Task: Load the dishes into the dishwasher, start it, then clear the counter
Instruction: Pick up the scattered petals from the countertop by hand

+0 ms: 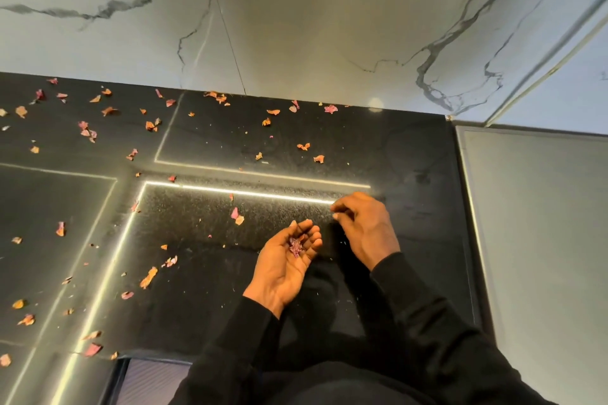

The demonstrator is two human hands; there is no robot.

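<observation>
Counter (394,158) of black speckled stone fills most of the view, seen from above by a person standing at its near edge. Thin bright strips (246,193) of light run across the counter in straight lines and right-angled corners. A white marble wall (296,26) with dark grey veins rises from the counter's far edge. A plain grey panel (543,223) runs along the counter's right edge.

Two arms in black sleeves (427,322) reach in from the counter's near edge toward its right half.

The left hand (286,260) lies palm up over the counter, loosely cupped with its fingers relaxed and slightly bent. It carries a small heap of gathered petals (295,246), dark pink and crumpled, in the hollow of the palm.

The right hand (365,227) hovers just beyond and to the right of the left, back upward. Its fingers are curled and the thumb and forefinger tips are drawn together close to the counter's surface. Whether anything is pinched between them is too small to tell.

Loose dried petals (148,277), orange and pink, lie scattered over the counter's left half and along its far edge. A pair lies near its middle. Fine pale crumbs dust the stone around the hands.
</observation>
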